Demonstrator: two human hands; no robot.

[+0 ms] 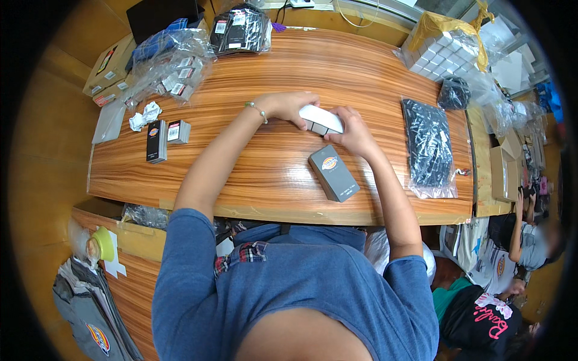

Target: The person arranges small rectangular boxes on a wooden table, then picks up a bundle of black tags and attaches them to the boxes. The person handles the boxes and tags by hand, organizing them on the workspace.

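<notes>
Over the middle of the table, both my hands close on a white block-like bundle (322,118) with dark dividing lines along its near side. My left hand (294,109) grips its left end, a beaded bracelet on the wrist. At the right end, my right hand (355,133) has its fingers bent round it. Just below the right hand stands a neat stack of dark grey hang tags (334,173), apart from both hands. Farther left lie a stack of black tags (156,142) and a smaller stack of labels (178,132).
A crumpled white paper (145,116) and bagged labels (183,75) lie left. Bagged black tags (239,30) sit at the back. On the right are a clear bag of black items (428,144) and a taped pack of small white boxes (442,51). Other people (481,313) are at lower right.
</notes>
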